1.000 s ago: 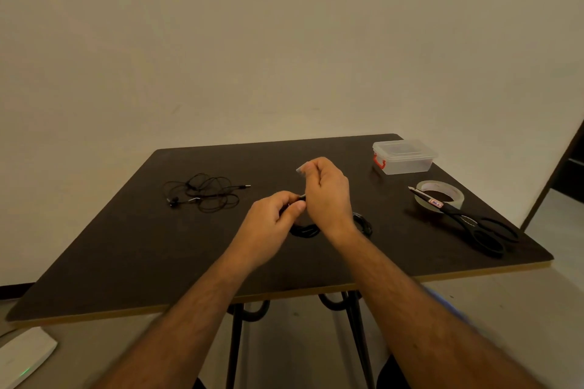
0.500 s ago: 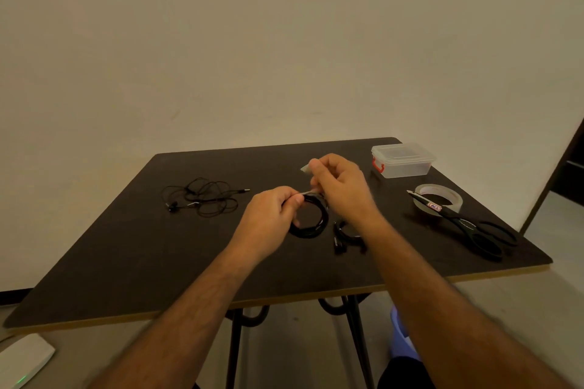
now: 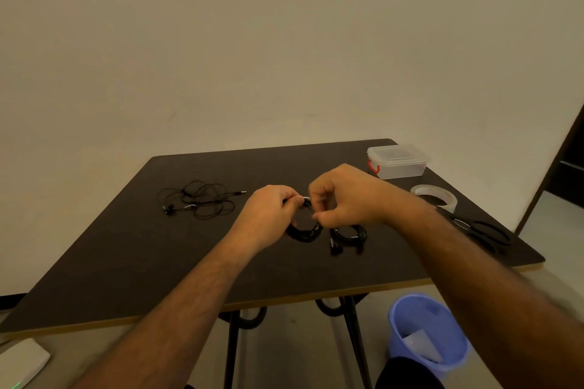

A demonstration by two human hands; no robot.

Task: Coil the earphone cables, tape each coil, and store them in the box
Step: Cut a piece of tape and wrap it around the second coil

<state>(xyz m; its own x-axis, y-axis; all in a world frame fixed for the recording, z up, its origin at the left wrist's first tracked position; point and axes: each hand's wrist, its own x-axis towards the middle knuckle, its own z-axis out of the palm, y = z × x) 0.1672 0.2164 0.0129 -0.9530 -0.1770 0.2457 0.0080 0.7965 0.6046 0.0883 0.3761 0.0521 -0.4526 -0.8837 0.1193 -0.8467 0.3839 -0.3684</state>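
Sitting on the floor by the table leg, a blue bin (image 3: 426, 330) has a pale scrap inside it. Up on the dark table (image 3: 132, 262), the left hand (image 3: 268, 215) curls round a black cable coil (image 3: 305, 232) and the right hand (image 3: 344, 199) pinches its top with bent fingers; a second coil (image 3: 347, 235) lies just beside. Farther back, loose earphones (image 3: 197, 200) lie left, and the clear box (image 3: 396, 161) sits shut at the far right corner.
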